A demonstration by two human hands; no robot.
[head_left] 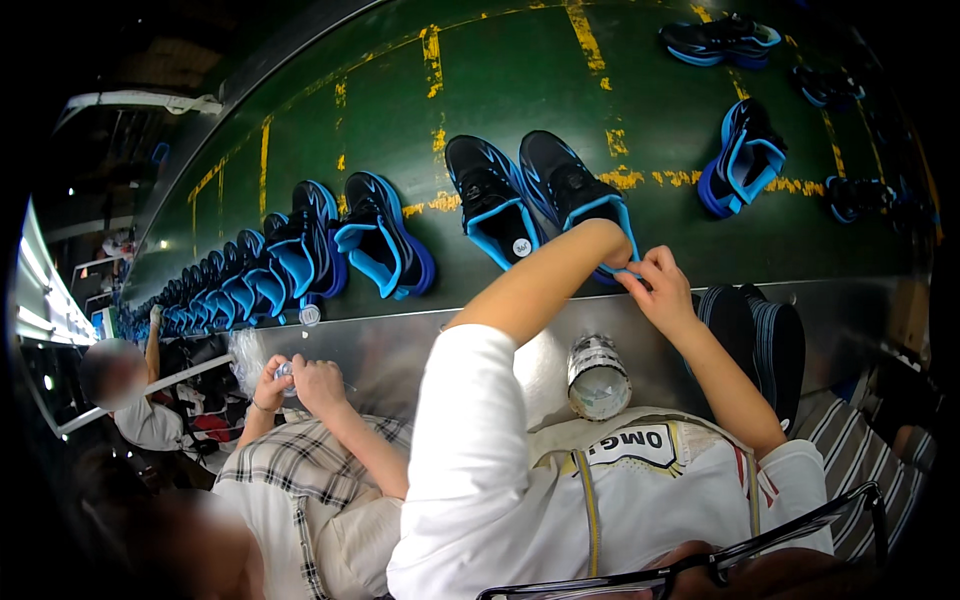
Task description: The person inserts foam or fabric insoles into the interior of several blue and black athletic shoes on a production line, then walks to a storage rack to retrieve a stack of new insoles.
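Observation:
A pair of black sneakers with bright blue linings stands on the green belt in front of me, heels toward me. My left hand [618, 250] reaches down into the opening of the right-hand sneaker [556, 170], and its fingers are mostly hidden there. At the heel edge of that same sneaker, my right hand [655, 288] pinches the blue collar with thumb and fingers. The left-hand sneaker [484, 178] touches its mate, and a round white label [521, 247] shows inside it.
Rows of matching sneakers [385, 240] line the belt [520, 80] leftward; others [740, 160] lie rightward. A silvery cylinder [600, 375] stands by the metal edge, near dark striped oblong things [755, 345]. At left, a co-worker's hands [305, 382] hold something small.

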